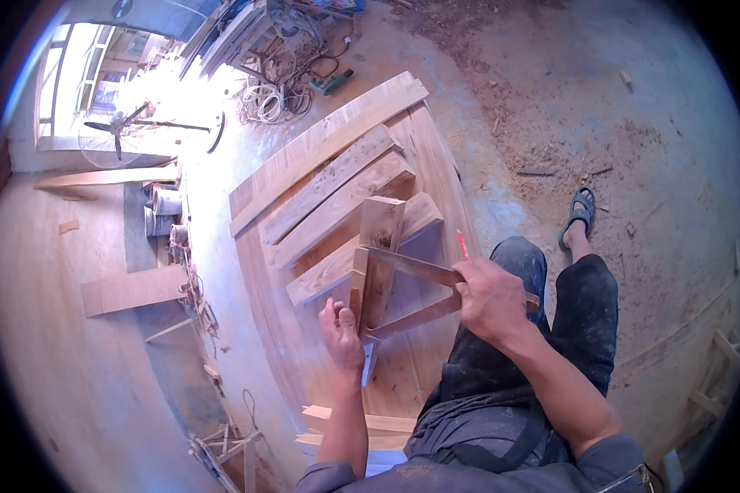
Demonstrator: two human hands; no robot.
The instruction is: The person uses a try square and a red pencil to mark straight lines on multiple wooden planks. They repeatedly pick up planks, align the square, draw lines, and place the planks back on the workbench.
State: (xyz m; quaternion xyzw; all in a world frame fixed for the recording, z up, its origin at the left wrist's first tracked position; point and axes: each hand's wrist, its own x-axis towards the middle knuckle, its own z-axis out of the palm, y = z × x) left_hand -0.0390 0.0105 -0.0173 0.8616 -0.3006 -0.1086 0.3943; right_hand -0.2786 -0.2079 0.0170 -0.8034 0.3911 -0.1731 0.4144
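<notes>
My right hand (492,297) is closed around the narrowing end of a wooden triangle square (415,316). A red pencil (462,245) sticks up beside the fingers of that hand. The square's wide end lies against an upright-lying wooden board (383,215), which rests across other planks. Close to the square's lower left corner is my left hand (343,333), its fingers loosely bent and apart, with nothing visible in them. Several thick planks (345,205) lie side by side on a broad wooden panel (275,345) in front of me.
Coiled cables (275,103) and a green power tool (332,82) lie on the floor beyond the panel. A standing fan (117,127) and buckets (163,209) are at the left. Wood scraps and sawdust cover the floor at the right. More boards (358,423) lie near my waist.
</notes>
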